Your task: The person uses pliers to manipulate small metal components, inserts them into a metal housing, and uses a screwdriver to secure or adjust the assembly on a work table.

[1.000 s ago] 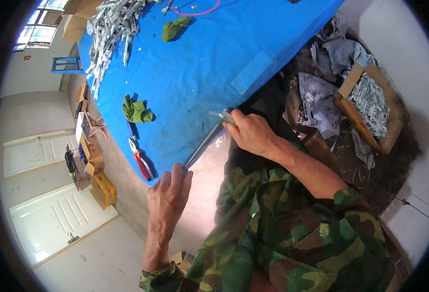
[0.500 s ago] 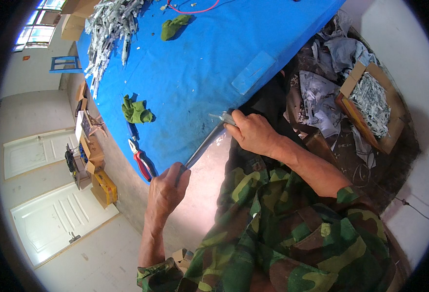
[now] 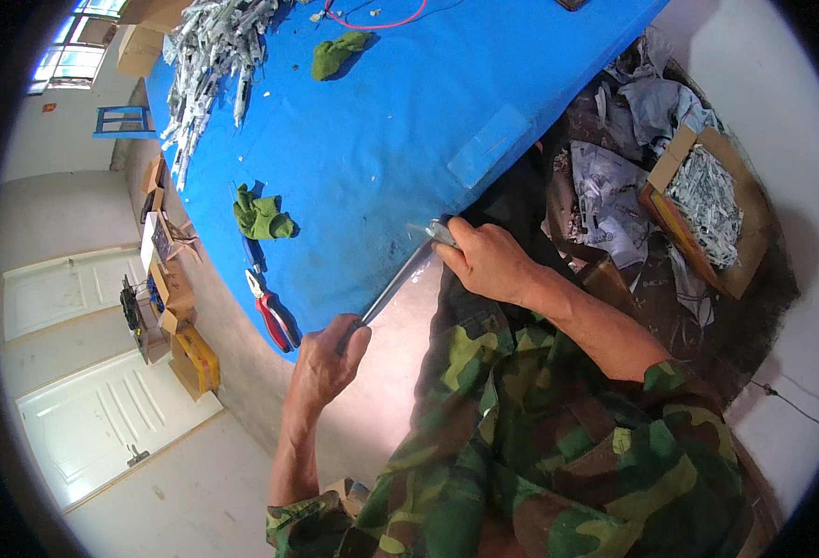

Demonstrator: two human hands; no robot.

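My left hand [image 3: 329, 361] is closed round the dark handle of a long, thin metal tool [image 3: 396, 287]. Its straight grey shaft slants up and to the right across the table's near edge. At the shaft's far end, my right hand [image 3: 486, 258] pinches a small silvery-grey piece [image 3: 439, 230] between thumb and fingers. A pale tip of that piece sticks out to the left. The shaft's end meets the piece, but their exact contact is hidden by my fingers. Left of the tool lie red-handled pliers [image 3: 274, 321], beside a crumpled green glove [image 3: 262, 215].
The blue-covered table [image 3: 372, 139] carries a heap of silvery strips [image 3: 210, 70], another green cloth item [image 3: 337, 56] and a pink cord [image 3: 379, 23]. On the right, an open cardboard box [image 3: 753, 228] holds similar strips beside crumpled plastic bags [image 3: 607, 195]. Boxes [image 3: 196, 358] stand along the left.
Both hands keep their grips. The left hand has shifted slightly right with the tool, and the right hand slightly right and down. The whole view has shifted a little.
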